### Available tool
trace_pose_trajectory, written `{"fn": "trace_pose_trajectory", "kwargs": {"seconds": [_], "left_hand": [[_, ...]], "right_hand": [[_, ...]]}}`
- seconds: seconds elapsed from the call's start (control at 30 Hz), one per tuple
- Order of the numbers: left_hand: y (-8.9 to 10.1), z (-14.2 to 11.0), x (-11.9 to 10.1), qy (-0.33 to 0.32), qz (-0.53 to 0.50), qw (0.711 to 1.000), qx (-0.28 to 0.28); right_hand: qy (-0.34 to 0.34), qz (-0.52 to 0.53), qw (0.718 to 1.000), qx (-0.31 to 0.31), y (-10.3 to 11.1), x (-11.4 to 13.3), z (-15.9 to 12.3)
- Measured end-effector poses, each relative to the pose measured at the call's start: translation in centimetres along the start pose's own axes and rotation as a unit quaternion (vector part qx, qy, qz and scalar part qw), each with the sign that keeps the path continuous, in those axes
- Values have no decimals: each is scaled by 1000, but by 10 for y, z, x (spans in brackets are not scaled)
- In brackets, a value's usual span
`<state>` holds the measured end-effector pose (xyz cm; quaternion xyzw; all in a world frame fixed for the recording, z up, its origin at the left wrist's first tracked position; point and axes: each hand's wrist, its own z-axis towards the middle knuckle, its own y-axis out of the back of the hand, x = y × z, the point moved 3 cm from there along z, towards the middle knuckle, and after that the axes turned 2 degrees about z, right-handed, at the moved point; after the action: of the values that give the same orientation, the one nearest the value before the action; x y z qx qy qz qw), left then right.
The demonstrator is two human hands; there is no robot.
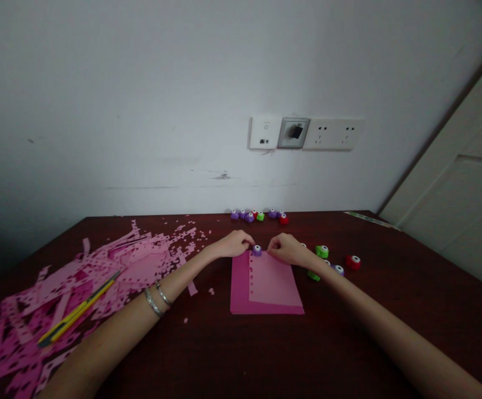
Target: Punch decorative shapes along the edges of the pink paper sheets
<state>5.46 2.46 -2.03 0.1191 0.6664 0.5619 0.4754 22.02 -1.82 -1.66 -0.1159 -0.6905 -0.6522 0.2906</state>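
Observation:
A light pink sheet of paper (274, 285) with punched holes down its left edge lies on a stack of darker pink sheets (239, 288). At its top edge sits a small purple craft punch (257, 251) with a white button. Close beside the punch on the left, my left hand (236, 243) is closed with fingers curled; what its fingertips grip is hidden. My right hand (285, 247) pinches the top edge of the light pink paper, right of the punch.
Punched pink paper strips (132, 260) and small cut-outs heap on the left, with a yellow utility knife (78, 312) on top. Several craft punches (249, 218) stand by the wall; green punches (322, 251) and a red punch (353, 262) are at right. A ruler-like strip (369, 219) lies far right.

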Motion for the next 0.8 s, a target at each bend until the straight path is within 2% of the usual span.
{"fn": "trace_pose_trajectory", "kwargs": {"seconds": [0.33,0.4,0.5,0.63,0.7,0.8], "left_hand": [[3,-1,-3,21,-18,1000,16],[7,-1,-3,40,-15,999,3],[16,0,0,76,-15,996,-52],[30,2,2,109,-42,985,-127],[33,3,-1,117,-74,983,-119],[32,4,-7,138,-104,983,-56]], "right_hand": [[-8,-44,999,-18,2,-3,-1],[-13,-57,998,-38,7,-1,-2],[-11,-54,997,-52,14,5,-2],[0,22,1000,20,15,12,6],[-13,58,995,74,13,14,11],[-42,83,984,153,9,14,16]]}}
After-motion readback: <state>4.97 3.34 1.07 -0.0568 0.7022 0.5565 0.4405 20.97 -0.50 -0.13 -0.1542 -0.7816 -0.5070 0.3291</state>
